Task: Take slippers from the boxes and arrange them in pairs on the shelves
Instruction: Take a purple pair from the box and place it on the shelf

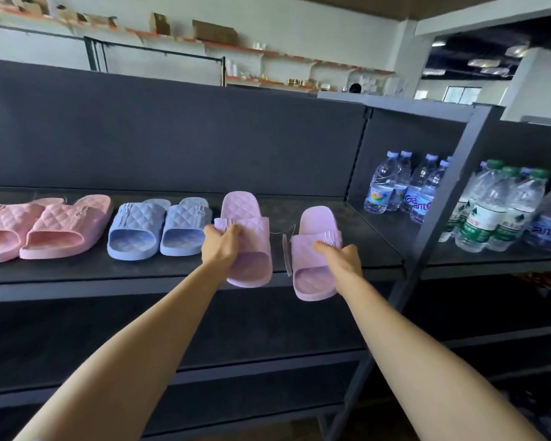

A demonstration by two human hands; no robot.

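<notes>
Two lilac slippers, one per hand, at the front of the dark shelf [369, 238], just right of the blue pair [159, 229]. The left hand [221, 246] curls round the strap of the left lilac slipper [250, 249]. The right hand [341, 259] pinches the strap of the right lilac slipper [314, 281], thumb on top (strap grips let each be steered separately). Both long axes run front to back, toes toward the back panel [204, 138] and heels overhanging the shelf's front edge, matching the blue pair and the pink pair [45, 229]. A clear plastic tie [287, 253] appears to hang between them. Whether the soles rest on the shelf is unclear. Water bottles [404, 186] stand in the next bay.
</notes>
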